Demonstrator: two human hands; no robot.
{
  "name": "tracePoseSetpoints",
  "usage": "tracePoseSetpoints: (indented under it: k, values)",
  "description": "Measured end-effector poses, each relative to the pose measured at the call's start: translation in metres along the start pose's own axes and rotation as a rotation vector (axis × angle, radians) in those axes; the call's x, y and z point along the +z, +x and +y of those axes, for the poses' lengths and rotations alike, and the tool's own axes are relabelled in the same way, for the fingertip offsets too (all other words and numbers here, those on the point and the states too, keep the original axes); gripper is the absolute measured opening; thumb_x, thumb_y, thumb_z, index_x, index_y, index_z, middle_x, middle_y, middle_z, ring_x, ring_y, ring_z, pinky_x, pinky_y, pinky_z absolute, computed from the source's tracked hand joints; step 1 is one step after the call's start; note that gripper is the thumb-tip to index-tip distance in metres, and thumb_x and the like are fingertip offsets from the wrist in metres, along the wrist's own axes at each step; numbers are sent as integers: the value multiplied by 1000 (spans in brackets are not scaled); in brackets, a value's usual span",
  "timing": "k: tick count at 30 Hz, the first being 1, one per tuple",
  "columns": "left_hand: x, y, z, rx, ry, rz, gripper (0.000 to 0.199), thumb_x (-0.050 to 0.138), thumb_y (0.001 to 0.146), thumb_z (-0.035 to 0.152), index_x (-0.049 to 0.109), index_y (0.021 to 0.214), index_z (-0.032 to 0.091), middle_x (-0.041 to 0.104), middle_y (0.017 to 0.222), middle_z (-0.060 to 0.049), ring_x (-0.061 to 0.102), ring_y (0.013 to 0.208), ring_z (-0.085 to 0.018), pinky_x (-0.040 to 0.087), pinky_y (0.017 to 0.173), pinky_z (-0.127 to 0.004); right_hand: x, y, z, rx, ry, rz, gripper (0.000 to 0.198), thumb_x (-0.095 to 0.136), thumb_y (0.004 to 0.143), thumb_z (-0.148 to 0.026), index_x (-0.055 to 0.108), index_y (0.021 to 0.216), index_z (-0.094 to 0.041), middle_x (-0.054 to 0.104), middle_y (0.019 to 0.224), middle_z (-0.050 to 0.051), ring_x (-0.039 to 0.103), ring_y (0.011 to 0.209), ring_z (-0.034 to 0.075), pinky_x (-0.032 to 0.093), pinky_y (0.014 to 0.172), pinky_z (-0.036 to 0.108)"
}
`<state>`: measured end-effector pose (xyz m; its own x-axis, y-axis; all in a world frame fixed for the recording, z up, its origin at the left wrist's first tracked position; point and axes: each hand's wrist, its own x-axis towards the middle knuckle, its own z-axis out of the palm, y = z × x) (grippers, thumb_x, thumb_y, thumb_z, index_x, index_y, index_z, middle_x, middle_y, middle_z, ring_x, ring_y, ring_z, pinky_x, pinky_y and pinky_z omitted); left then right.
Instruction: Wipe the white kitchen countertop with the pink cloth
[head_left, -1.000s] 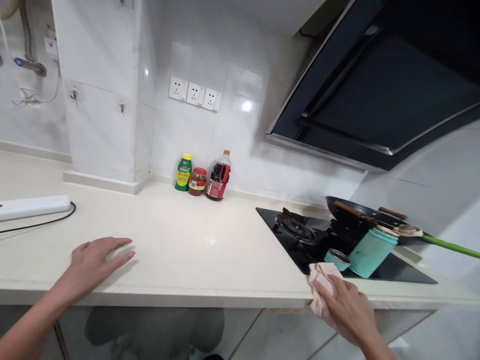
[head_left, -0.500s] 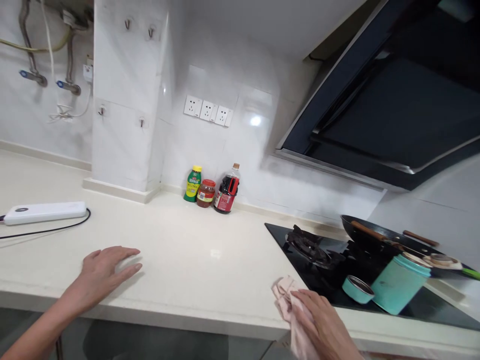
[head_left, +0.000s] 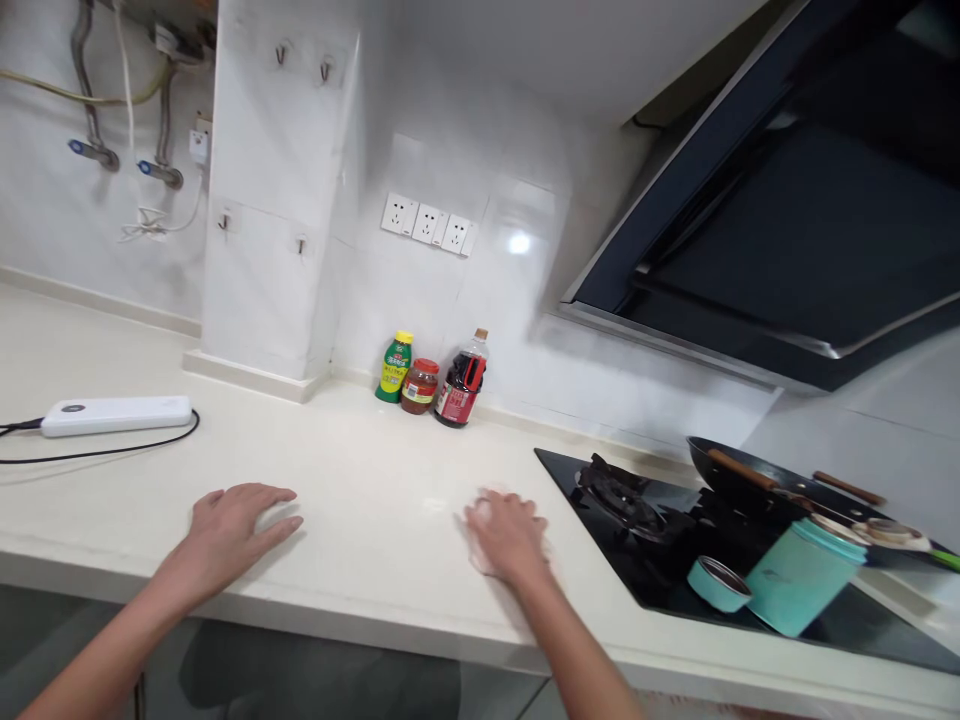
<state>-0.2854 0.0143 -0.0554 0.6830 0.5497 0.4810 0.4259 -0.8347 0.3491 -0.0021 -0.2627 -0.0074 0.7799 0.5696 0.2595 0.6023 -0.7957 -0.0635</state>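
Observation:
My right hand (head_left: 511, 535) presses down on the white countertop (head_left: 360, 470), left of the stove. Under its palm and fingers is a pale pink cloth (head_left: 480, 512), mostly covered by the hand and blurred by motion. My left hand (head_left: 238, 528) hovers over or rests lightly on the counter's left part, holding nothing, its thumb and fingers apart. Behind both hands, against the wall, stand a green bottle with a yellow cap (head_left: 394, 368), a red-lidded jar (head_left: 420, 387) and a dark sauce bottle (head_left: 460, 382).
A black gas hob (head_left: 600, 530) lies at the right, bearing a wok (head_left: 720, 455), a tilted turquoise canister (head_left: 806, 580) and a small turquoise cup-like lid (head_left: 718, 584). A dark range hood (head_left: 787, 220) slants above. A white device (head_left: 120, 415) with a black cable lies at left.
My right hand has moved left and away from the counter's front edge, taking the cloth with it. My left hand has hardly moved; the view has shifted slightly.

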Motion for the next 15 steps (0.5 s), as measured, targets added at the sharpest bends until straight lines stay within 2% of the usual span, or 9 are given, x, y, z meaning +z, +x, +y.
tracePoseSetpoints:
  k: [3, 5, 8, 11, 15]
  values:
    - [1, 1, -1, -16, -6, 8, 49, 48, 88, 64, 72, 115, 31, 71, 125, -3, 58, 125, -32, 32, 106, -45, 0, -21, -78, -235, 153, 13, 50, 48, 91, -60, 56, 128, -27, 59, 128, 9, 49, 115, 34, 38, 100, 54]
    - [2, 2, -2, -38, -17, 12, 49, 47, 88, 63, 72, 114, 30, 72, 125, -3, 58, 125, -31, 33, 105, -44, -3, -43, -119, -417, 232, 11, 46, 50, 91, -58, 57, 125, -28, 61, 125, 6, 48, 115, 30, 38, 101, 49]
    - [0, 3, -3, -83, -53, -1, 50, 45, 88, 62, 72, 116, 30, 71, 126, -3, 58, 126, -30, 32, 107, -44, -9, -73, -150, -674, 310, -3, 44, 53, 90, -58, 57, 125, -31, 57, 134, 0, 46, 119, 25, 36, 105, 42]
    - [-6, 2, 1, -113, -70, -25, 52, 45, 86, 62, 72, 116, 29, 71, 127, -3, 57, 127, -29, 31, 108, -45, -9, -84, -137, -783, 335, -13, 46, 62, 86, -57, 56, 127, -38, 49, 146, -4, 43, 126, 22, 35, 106, 40]
    - [-16, 0, 11, -106, -60, -66, 53, 44, 87, 62, 72, 117, 28, 70, 129, -5, 57, 127, -30, 32, 107, -47, -1, -72, -69, -642, 291, -13, 46, 65, 84, -61, 57, 127, -48, 49, 146, -4, 46, 125, 26, 37, 102, 48]
